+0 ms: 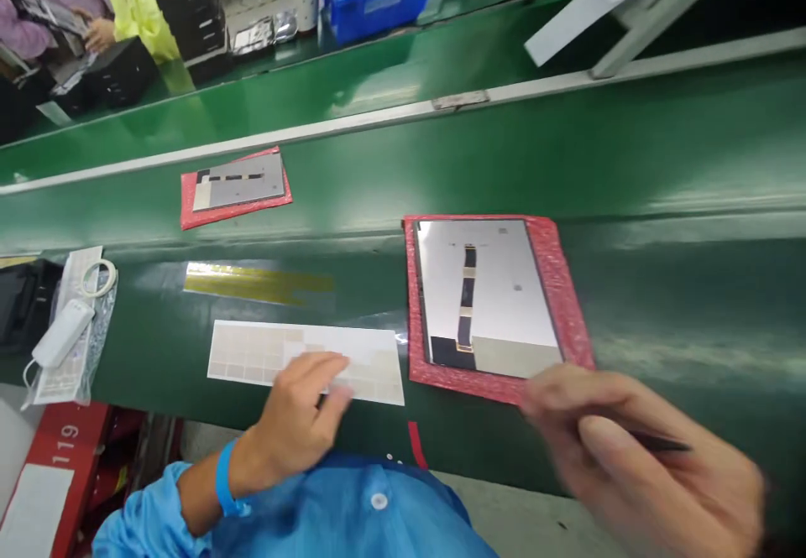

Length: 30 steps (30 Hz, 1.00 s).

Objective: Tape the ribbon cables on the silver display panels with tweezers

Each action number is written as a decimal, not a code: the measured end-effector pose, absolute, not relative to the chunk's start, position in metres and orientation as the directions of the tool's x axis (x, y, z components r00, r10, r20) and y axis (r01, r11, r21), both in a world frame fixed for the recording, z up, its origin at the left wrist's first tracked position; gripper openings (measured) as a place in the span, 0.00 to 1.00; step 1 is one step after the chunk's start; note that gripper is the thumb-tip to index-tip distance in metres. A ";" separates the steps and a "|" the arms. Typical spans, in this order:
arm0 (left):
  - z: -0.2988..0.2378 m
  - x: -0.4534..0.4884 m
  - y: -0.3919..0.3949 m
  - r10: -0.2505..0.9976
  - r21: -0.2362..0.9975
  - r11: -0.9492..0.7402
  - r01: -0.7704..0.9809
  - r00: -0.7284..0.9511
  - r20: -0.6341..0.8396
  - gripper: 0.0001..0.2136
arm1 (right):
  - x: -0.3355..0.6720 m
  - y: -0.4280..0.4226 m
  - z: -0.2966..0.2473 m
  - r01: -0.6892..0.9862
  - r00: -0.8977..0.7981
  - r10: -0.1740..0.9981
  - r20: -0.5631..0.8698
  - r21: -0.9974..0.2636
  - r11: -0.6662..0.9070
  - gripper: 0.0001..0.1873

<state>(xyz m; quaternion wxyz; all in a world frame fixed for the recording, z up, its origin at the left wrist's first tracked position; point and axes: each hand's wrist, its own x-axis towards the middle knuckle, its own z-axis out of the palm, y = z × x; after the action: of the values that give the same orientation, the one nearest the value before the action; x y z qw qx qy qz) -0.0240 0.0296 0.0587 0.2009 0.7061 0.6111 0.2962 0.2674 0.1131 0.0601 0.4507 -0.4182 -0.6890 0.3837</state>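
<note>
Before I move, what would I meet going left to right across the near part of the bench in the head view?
Tape roll → white sheet → nearer panel → right hand. Left out: left hand, which overlaps the white sheet.

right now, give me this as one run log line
left hand: at white sheet | right hand: holds dark tool, by nearer panel | nearer panel: on red wrap

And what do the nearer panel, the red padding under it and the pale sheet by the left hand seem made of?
Nearer panel: likely metal-backed; smooth, satin silver with an even sheen.
Red padding: probably plastic foam or bubble film; its surface looks crinkled, with small glints.
Pale sheet: paper or thin plastic, I can't tell which; flat, mostly matte, gridded.
</note>
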 end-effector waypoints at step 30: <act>0.017 -0.126 0.127 0.975 0.327 -0.220 0.919 0.203 0.086 0.14 | 0.081 0.192 0.003 0.079 -0.162 0.971 -0.178 -0.983 -0.168 0.15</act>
<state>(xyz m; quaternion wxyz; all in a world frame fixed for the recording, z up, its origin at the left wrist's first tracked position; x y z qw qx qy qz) -0.1262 0.1271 0.0167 0.1020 0.7687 0.6162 0.1378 0.0807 0.1917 0.0026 0.3941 -0.5136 -0.5108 0.5656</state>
